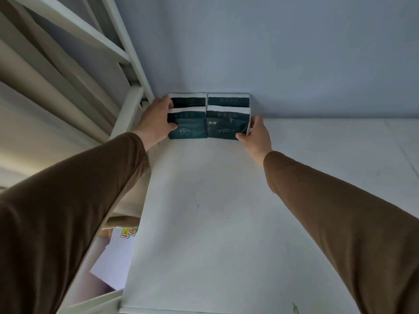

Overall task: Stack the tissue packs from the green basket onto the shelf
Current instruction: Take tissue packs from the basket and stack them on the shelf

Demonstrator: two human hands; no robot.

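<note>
Dark teal, white-edged tissue packs (208,116)

Shelf (217,223): a flat white surface, butted against the pale blue wall at the back. Faint scuffs and small marks show near its middle and at the front edge. Four dark teal tissue packs (208,116) lie on it at the back left corner, two by two and touching: the rear pair against the wall, the front pair just before them.
</note>
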